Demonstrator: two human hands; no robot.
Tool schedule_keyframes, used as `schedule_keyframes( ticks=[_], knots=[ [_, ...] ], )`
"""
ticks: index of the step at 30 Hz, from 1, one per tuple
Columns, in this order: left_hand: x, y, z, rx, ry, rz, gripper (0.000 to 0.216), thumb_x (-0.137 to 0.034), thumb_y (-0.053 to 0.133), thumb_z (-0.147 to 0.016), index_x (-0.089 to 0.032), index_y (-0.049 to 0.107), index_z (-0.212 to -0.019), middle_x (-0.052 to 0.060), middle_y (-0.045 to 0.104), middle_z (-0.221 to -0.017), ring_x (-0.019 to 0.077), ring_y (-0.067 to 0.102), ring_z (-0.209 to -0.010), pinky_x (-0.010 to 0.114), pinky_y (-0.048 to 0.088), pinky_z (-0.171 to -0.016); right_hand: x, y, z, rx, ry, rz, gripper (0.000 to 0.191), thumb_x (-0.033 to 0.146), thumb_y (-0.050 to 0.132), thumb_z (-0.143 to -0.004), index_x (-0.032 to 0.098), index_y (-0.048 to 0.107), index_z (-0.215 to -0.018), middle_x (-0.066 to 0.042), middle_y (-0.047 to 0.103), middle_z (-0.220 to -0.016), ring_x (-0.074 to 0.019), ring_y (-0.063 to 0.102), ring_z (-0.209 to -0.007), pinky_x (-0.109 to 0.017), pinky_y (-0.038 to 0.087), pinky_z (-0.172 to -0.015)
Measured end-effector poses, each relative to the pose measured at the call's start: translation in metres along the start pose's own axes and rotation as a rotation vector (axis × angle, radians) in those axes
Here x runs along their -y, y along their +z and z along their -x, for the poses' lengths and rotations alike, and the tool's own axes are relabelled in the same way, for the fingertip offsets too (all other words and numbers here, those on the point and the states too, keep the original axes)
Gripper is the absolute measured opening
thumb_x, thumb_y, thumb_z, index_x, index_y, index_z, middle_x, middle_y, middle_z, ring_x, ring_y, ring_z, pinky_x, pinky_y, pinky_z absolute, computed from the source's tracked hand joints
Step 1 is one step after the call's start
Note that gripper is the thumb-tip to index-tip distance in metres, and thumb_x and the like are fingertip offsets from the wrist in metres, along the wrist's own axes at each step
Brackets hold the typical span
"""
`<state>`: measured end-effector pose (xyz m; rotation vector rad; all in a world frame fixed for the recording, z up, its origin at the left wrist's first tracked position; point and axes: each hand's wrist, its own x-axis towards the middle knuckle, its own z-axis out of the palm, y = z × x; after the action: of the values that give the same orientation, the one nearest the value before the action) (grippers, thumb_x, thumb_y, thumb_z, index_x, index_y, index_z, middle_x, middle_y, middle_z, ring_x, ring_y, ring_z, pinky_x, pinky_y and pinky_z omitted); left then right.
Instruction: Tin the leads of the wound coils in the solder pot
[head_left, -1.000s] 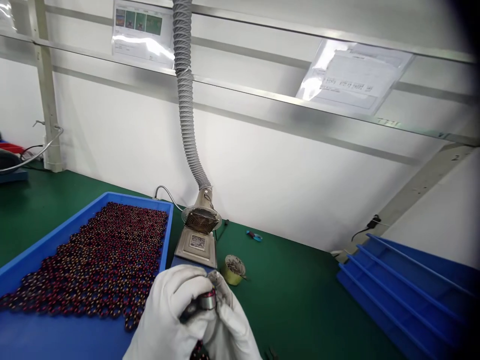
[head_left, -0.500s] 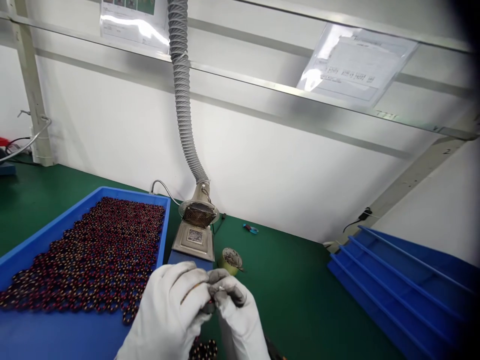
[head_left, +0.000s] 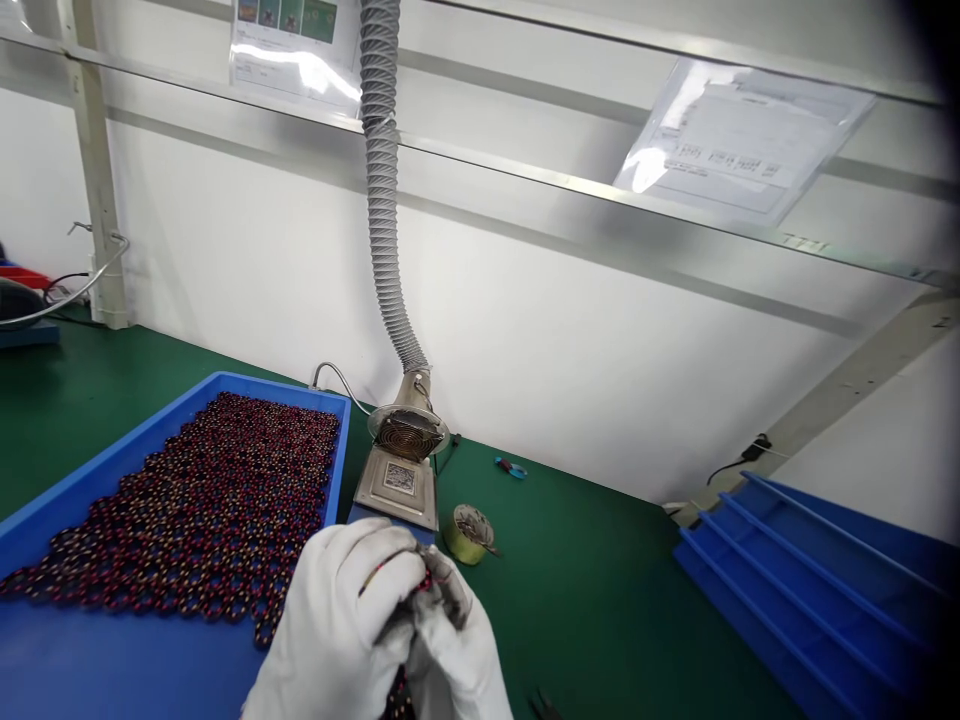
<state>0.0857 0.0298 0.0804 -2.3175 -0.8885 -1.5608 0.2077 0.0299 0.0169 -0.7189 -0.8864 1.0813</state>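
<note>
My left hand (head_left: 337, 620), in a white glove, is closed around part of a small black ring or cord (head_left: 426, 580) with pink and gold flecks. My right hand (head_left: 465, 640), gloved with grey-stained fingertips, pinches the same piece from the other side. Most of the piece is hidden by the fingers. More of the same flecked black material (head_left: 398, 697) shows under the hands, near the bottom edge. To the left, a blue tray (head_left: 135, 665) holds a dense layer of similar flecked black rings (head_left: 217, 500).
Behind my hands stands a metal device (head_left: 396, 480) beneath a grey flexible duct (head_left: 384, 220). Near it are a yellow-green cup (head_left: 466, 540) of dark bits and a small blue-handled tool (head_left: 511, 467). Blue trays (head_left: 810, 600) stack at right. A dark tool tip (head_left: 544, 705) shows low.
The view has shifted, so the surroundings appear a little further right. My hands have drawn closer together and my right fingers have curled more; pink-flecked material now shows between them.
</note>
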Motion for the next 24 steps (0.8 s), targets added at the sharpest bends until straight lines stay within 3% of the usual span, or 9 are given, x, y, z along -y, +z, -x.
schedule_keyframes(
  ticks=[3, 7, 10, 14, 17, 19, 22, 24],
  knots=[
    [0.002, -0.002, 0.0, 0.09, -0.083, 0.184, 0.032, -0.012, 0.049, -0.078, -0.021, 0.053, -0.109, 0.005, 0.065, -0.104, 0.0186, 0.06, -0.09, 0.033, 0.052, -0.075, -0.006, -0.015, -0.005, 0.085, 0.08, -0.05, 0.025, 0.033, 0.071, -0.071, 0.024, 0.064, -0.092, -0.004, 0.069, -0.091, -0.0204, 0.066, -0.082, -0.033, 0.054, -0.071],
    [0.011, -0.007, 0.003, 0.21, -0.093, 0.377, 0.031, -0.017, 0.052, -0.081, -0.028, 0.052, -0.111, 0.001, 0.063, -0.108, 0.0165, 0.058, -0.093, 0.03, 0.05, -0.079, -0.006, -0.029, -0.013, 0.138, 0.129, -0.068, 0.024, 0.037, 0.056, -0.084, 0.015, 0.061, -0.094, -0.004, 0.067, -0.088, -0.0152, 0.064, -0.075, -0.032, 0.054, -0.066],
    [0.017, -0.007, 0.003, 0.156, -0.114, 0.509, 0.017, -0.026, 0.047, -0.086, -0.027, 0.059, -0.098, 0.001, 0.065, -0.097, 0.0162, 0.059, -0.089, 0.029, 0.048, -0.08, -0.01, -0.026, -0.015, 0.165, 0.186, -0.103, 0.018, 0.035, 0.063, -0.079, 0.019, 0.063, -0.088, -0.001, 0.068, -0.081, -0.0139, 0.065, -0.071, -0.028, 0.054, -0.063],
    [0.018, -0.008, 0.003, 0.114, -0.349, 0.726, 0.016, -0.023, 0.047, -0.083, -0.023, 0.061, -0.075, 0.0, 0.065, -0.082, 0.0153, 0.059, -0.084, 0.026, 0.047, -0.079, -0.006, -0.017, -0.015, 0.201, 0.265, -0.146, 0.014, 0.031, 0.062, -0.08, 0.017, 0.063, -0.084, -0.001, 0.069, -0.077, -0.0131, 0.066, -0.067, -0.027, 0.055, -0.061],
    [0.019, -0.012, 0.004, 0.082, -0.612, 0.83, 0.018, -0.023, 0.047, -0.084, -0.025, 0.064, -0.076, -0.001, 0.065, -0.091, 0.0143, 0.06, -0.089, 0.022, 0.047, -0.079, 0.01, -0.019, -0.016, 0.199, 0.296, -0.167, 0.013, 0.027, 0.07, -0.072, 0.021, 0.066, -0.083, 0.0, 0.072, -0.077, -0.0148, 0.068, -0.07, -0.026, 0.056, -0.062],
    [0.02, -0.012, 0.004, 0.096, -0.706, 0.842, 0.015, -0.021, 0.053, -0.081, -0.027, 0.067, -0.085, -0.001, 0.064, -0.102, 0.0156, 0.059, -0.097, 0.022, 0.046, -0.085, 0.017, -0.022, -0.017, 0.186, 0.316, -0.186, 0.015, 0.026, 0.074, -0.067, 0.024, 0.068, -0.08, 0.001, 0.073, -0.077, -0.0139, 0.068, -0.071, -0.023, 0.055, -0.062],
    [0.018, -0.008, 0.003, 0.225, -0.658, 0.864, 0.03, -0.013, 0.065, -0.067, -0.029, 0.069, -0.092, 0.0, 0.065, -0.108, 0.0173, 0.06, -0.098, 0.022, 0.046, -0.087, 0.013, -0.021, -0.016, 0.141, 0.321, -0.25, 0.016, 0.026, 0.077, -0.061, 0.025, 0.069, -0.075, 0.003, 0.073, -0.075, -0.0116, 0.068, -0.068, -0.019, 0.054, -0.062],
    [0.015, -0.003, 0.001, 0.195, -0.607, 0.907, 0.026, -0.011, 0.066, -0.065, -0.029, 0.071, -0.083, -0.001, 0.068, -0.098, 0.0163, 0.063, -0.09, 0.021, 0.049, -0.082, 0.005, -0.017, -0.014, 0.121, 0.312, -0.278, 0.018, 0.026, 0.078, -0.059, 0.025, 0.069, -0.074, 0.003, 0.073, -0.074, -0.0122, 0.068, -0.066, -0.02, 0.055, -0.062]
  ],
)
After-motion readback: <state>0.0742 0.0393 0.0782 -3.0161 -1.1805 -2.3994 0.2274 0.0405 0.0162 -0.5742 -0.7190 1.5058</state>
